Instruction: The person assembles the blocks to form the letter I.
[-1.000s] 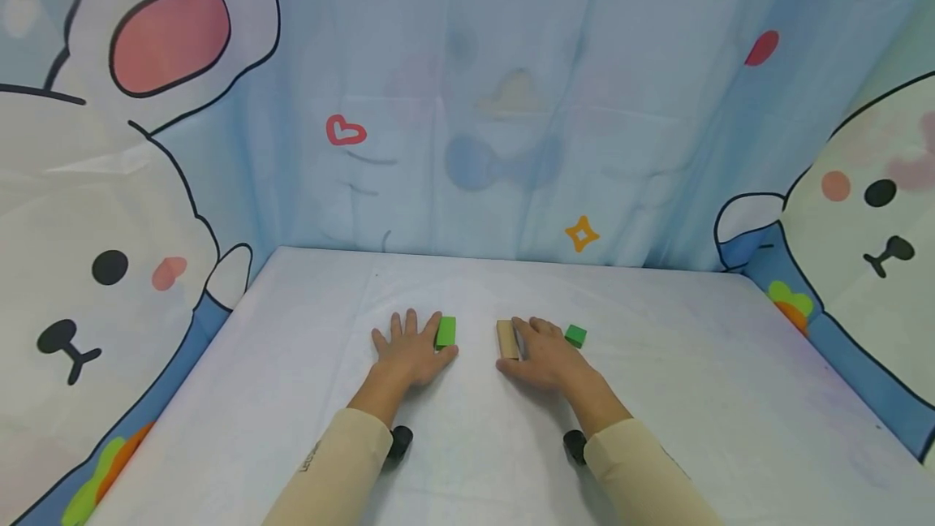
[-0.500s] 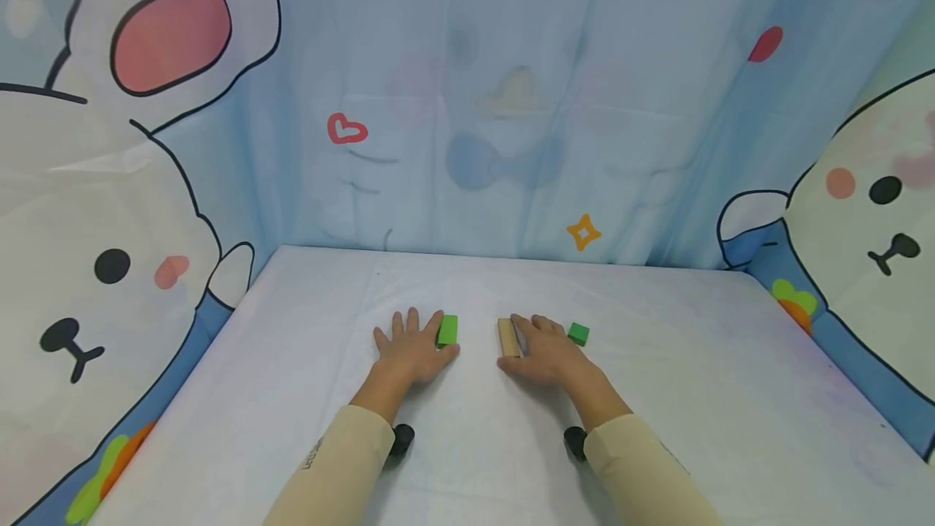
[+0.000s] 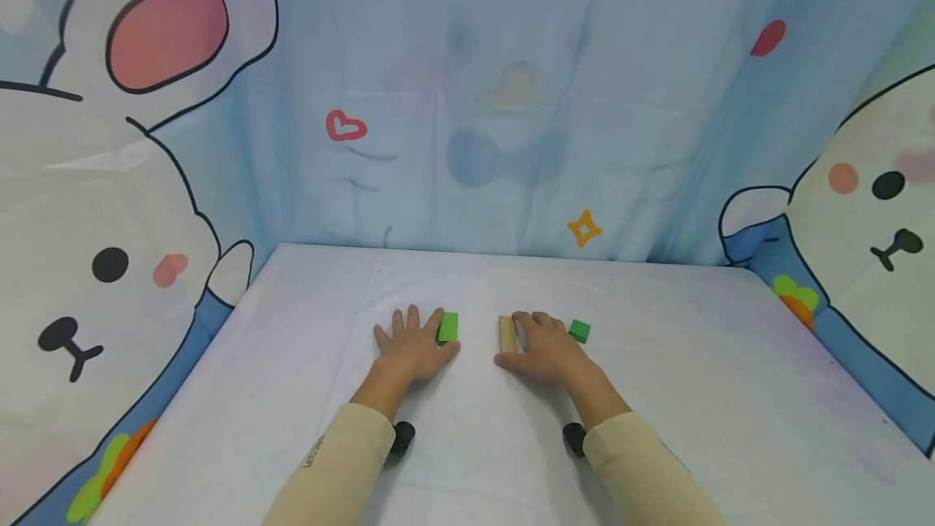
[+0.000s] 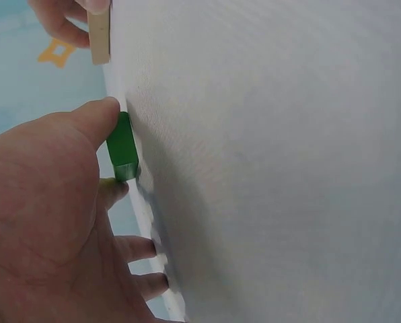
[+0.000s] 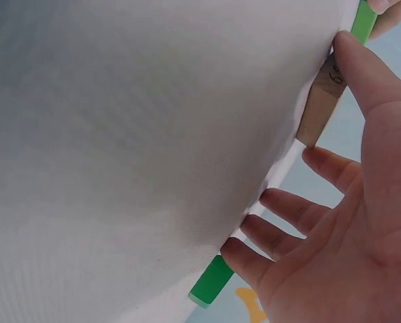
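My left hand (image 3: 411, 353) rests low on the table, its thumb and index finger at opposite ends of a bright green block (image 3: 449, 326). The left wrist view shows that block (image 4: 122, 149) pinched between them, other fingers spread. To the right, my right hand (image 3: 546, 354) pinches a plain wooden block (image 3: 507, 334) by its two ends. Dark written marks show on this block (image 5: 323, 101) in the right wrist view, and my remaining fingertips come down at the cloth. A small darker green block (image 3: 580, 331) lies just beyond my right hand's outer fingers.
A white cloth covers the table (image 3: 467, 445); its far edge meets a blue printed curtain (image 3: 409, 185). A strip of table separates the two held blocks. Black wrist devices (image 3: 401, 437) sit under both sleeves, near the tabletop.
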`<state>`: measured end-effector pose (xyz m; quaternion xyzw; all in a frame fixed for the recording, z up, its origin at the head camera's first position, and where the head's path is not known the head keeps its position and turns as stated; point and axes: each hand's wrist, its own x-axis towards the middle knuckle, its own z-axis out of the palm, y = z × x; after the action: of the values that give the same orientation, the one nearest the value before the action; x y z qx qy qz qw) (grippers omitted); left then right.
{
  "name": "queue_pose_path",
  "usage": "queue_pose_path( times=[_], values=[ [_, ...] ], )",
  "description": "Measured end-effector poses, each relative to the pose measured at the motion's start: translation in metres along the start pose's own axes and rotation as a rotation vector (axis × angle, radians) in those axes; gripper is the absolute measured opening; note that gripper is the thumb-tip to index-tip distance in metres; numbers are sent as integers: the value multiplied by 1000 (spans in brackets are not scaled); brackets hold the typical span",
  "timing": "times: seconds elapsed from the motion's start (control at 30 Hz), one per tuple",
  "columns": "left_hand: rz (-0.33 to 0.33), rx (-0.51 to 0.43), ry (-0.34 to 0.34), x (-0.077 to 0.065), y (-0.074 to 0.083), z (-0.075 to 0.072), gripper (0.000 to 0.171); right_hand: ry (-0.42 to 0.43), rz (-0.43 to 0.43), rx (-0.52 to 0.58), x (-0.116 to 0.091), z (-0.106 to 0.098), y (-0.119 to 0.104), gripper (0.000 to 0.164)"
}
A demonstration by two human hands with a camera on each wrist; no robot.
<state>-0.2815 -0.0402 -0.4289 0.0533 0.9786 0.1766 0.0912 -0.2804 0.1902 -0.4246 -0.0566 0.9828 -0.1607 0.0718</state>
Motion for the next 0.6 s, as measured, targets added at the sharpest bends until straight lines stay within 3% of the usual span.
queue_pose_path(
  times=[0.6],
  values=[
    [-5,5,0,2,1,3,74,35,-26,20,-3,3,3,87]
  ],
)
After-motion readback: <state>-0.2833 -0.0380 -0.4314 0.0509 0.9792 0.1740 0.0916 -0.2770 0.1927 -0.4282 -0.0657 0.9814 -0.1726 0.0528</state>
